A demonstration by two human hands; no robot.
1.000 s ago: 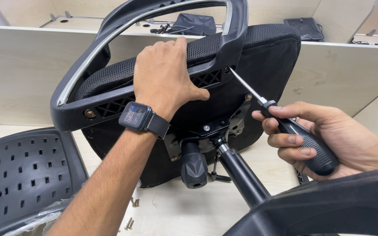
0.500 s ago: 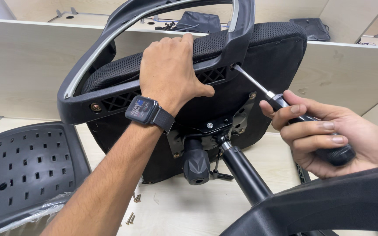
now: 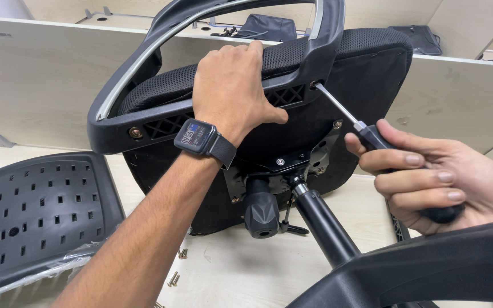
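1. Our right hand (image 3: pixel 435 179) has its grip clamped on the black screwdriver (image 3: pixel 372 137), whose tip sits in a hole of the armrest bracket (image 3: pixel 320 63).
2. Our left hand (image 3: pixel 232 85), wearing a smartwatch (image 3: pixel 196 137), has its grip closed over the upturned chair seat (image 3: pixel 366 85).
3. The seat stands on edge on the pale surface (image 3: pixel 246 268), against the far partition.
4. Loose screws (image 3: pixel 173 278) lie near the surface's front edge; a perforated backrest (image 3: pixel 29 211) lies at its left edge.
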